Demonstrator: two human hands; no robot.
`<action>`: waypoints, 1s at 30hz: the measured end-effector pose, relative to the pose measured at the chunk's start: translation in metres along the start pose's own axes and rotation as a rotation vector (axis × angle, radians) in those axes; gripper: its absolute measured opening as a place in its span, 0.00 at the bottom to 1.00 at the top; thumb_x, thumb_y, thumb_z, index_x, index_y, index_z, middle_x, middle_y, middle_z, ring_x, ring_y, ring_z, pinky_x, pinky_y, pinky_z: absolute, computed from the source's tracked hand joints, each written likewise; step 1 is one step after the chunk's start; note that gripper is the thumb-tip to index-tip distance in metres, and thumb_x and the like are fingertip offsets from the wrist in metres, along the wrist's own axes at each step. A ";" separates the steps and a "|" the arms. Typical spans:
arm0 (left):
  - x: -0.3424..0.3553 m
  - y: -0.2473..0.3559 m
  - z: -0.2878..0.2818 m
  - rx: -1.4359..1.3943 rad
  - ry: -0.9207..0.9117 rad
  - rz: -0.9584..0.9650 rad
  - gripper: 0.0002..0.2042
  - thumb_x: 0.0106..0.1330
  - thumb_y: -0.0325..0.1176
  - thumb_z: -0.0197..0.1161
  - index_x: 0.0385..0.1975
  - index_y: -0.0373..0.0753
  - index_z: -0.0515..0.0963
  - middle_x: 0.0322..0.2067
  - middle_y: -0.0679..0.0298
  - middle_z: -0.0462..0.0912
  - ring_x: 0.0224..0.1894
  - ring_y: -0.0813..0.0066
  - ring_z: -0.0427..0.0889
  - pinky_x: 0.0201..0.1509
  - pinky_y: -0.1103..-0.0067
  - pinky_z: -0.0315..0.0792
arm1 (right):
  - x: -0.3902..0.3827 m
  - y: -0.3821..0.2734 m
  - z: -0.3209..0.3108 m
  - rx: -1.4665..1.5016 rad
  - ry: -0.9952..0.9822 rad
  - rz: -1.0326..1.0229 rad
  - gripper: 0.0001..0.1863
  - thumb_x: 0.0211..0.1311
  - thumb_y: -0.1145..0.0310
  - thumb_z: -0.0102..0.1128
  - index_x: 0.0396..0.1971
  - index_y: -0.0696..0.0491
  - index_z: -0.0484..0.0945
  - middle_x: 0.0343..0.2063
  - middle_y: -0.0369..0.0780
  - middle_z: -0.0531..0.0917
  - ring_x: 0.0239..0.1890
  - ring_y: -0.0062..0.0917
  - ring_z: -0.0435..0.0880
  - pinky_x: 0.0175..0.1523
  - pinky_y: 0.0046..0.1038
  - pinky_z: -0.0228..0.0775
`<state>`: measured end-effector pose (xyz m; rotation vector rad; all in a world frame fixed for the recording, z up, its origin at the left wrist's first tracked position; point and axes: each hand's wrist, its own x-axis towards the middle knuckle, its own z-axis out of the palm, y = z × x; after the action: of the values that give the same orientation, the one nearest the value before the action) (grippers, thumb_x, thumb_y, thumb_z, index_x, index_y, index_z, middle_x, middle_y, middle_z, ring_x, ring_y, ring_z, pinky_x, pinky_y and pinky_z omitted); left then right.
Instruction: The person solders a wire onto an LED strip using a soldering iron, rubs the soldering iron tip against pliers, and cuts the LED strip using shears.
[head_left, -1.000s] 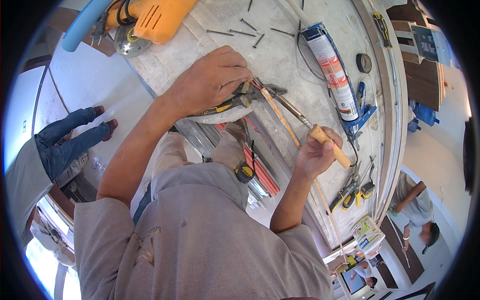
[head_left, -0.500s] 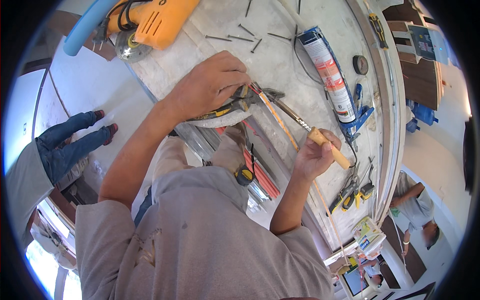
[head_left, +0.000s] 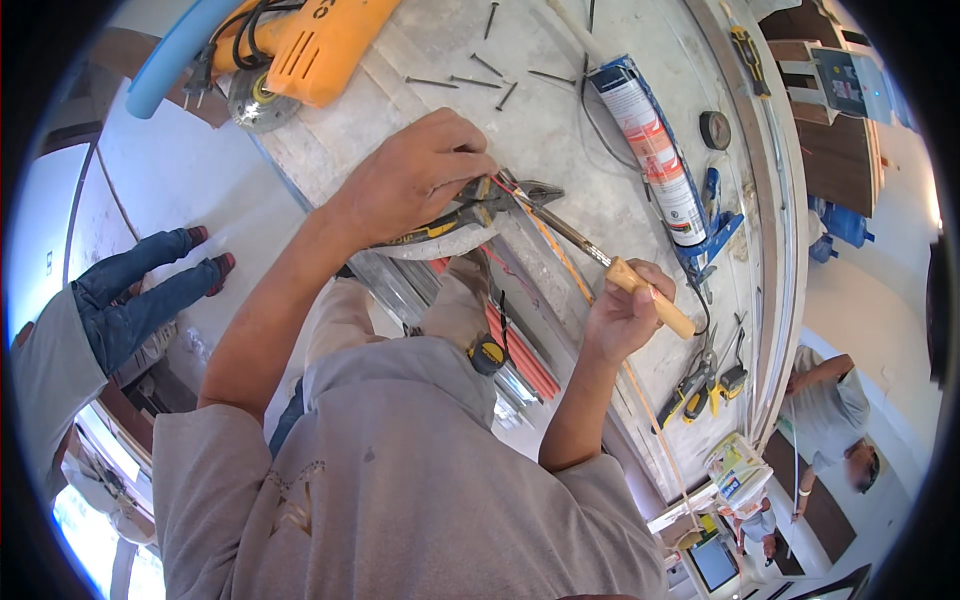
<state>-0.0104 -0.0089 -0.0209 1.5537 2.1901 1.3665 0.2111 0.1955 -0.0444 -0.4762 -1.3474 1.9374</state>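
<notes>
1. While my right fingers [head_left: 656, 279] grip the soldering iron [head_left: 598, 254] by its handle [head_left: 672, 315], a wobble could swing it astray.
2. My left fingers [head_left: 471, 164] pinch wires [head_left: 506, 184] beside the pliers [head_left: 478, 213]; creeping heat could burn me.
3. The caulking gun [head_left: 652, 150] could snag the cord [head_left: 708, 316].

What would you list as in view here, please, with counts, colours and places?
Soldering iron: one, tan handle, in right hand
Wires: count unclear, red, at left hand
Strip: one, orange, running toward lower right
Pliers: one, black-yellow, beneath left hand
Workbench: one, whitish, ahead
Screws: about six, dark, on workbench
Angle grinder: one, orange, upper left
Caulking gun: one, blue, right of centre
Tape roll: one, black, beside caulking gun
Screwdriver: one, yellow-black, upper right
Tape measure: one, black-yellow, at waist
Tub: one, white-green, lower right
Other people: at least three, grey tops, left and right
Left hand: one, bare, pinching wires
Right hand: one, bare, gripping soldering iron
</notes>
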 end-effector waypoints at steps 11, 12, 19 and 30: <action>-0.001 0.000 0.001 0.007 0.019 0.008 0.13 0.52 0.17 0.63 0.37 0.37 0.80 0.34 0.61 0.76 0.38 0.62 0.75 0.40 0.73 0.70 | 0.000 0.000 0.001 0.012 -0.016 -0.006 0.15 0.59 0.66 0.59 0.41 0.59 0.72 0.39 0.44 0.75 0.41 0.29 0.76 0.45 0.28 0.74; -0.002 -0.001 0.001 0.005 0.020 0.007 0.13 0.52 0.17 0.63 0.37 0.37 0.80 0.34 0.61 0.76 0.38 0.62 0.75 0.40 0.73 0.70 | 0.000 0.000 0.001 0.010 -0.017 -0.005 0.15 0.59 0.66 0.59 0.41 0.59 0.72 0.39 0.44 0.75 0.41 0.29 0.76 0.45 0.28 0.74; 0.000 0.000 0.002 0.012 0.014 0.014 0.12 0.53 0.18 0.63 0.37 0.37 0.80 0.33 0.61 0.76 0.37 0.63 0.75 0.40 0.73 0.70 | 0.000 0.000 0.000 -0.013 0.002 -0.017 0.15 0.59 0.65 0.59 0.41 0.59 0.72 0.39 0.44 0.75 0.41 0.30 0.77 0.45 0.30 0.75; -0.001 0.001 0.001 0.041 0.015 0.025 0.12 0.52 0.18 0.63 0.36 0.36 0.79 0.33 0.61 0.76 0.37 0.62 0.74 0.40 0.72 0.71 | 0.000 0.000 0.001 0.015 -0.029 -0.017 0.15 0.59 0.67 0.58 0.42 0.59 0.72 0.39 0.45 0.76 0.42 0.31 0.77 0.47 0.31 0.75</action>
<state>-0.0092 -0.0090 -0.0212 1.5953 2.2285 1.3533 0.2105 0.1952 -0.0444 -0.4291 -1.3500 1.9462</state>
